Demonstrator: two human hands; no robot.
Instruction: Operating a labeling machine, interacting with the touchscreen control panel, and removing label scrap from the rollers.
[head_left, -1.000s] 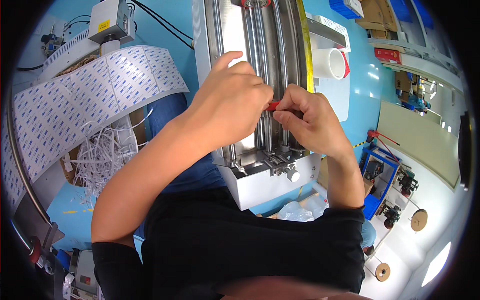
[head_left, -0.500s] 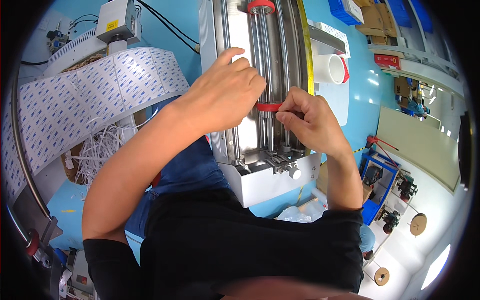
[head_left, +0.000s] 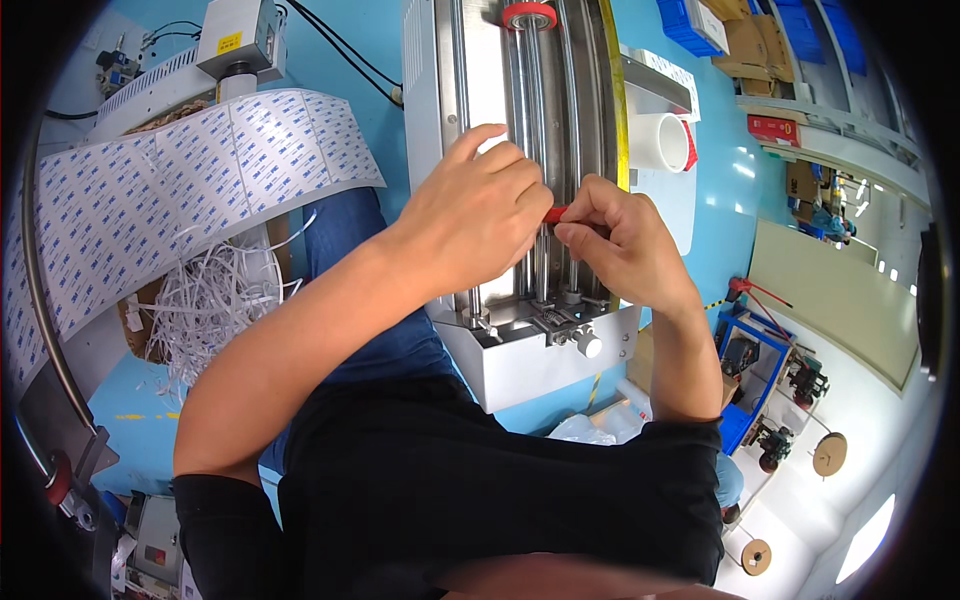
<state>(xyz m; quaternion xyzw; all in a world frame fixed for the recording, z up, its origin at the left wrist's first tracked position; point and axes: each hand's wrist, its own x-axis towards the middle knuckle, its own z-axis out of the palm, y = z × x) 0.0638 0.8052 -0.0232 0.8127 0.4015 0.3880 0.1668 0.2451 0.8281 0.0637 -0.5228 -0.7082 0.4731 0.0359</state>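
Note:
A red ring [head_left: 554, 215] shows edge-on between my hands, in front of the steel rods [head_left: 543, 265] of a long metal machine [head_left: 490, 370]. My right hand [head_left: 630, 240] pinches its right end between thumb and fingers. My left hand [head_left: 475, 205] is curled over its left end, covering most of it; one finger sticks out and the other fingertips are hidden. Farther up the same rods sits a red-rimmed wheel [head_left: 530, 15] with a metal centre. A white knob [head_left: 588, 346] is on the machine's near end.
A wide sheet of printed white backing paper [head_left: 190, 180] spans the left, above a box of shredded strips [head_left: 215, 300]. To the right of the machine stands a white roll [head_left: 660, 142]. A blue-framed cart [head_left: 755, 370] and shelves [head_left: 840, 120] are farther right.
My left hand has moved right and slightly down, and now covers more of the red ring. The right hand has hardly moved and keeps its pinch.

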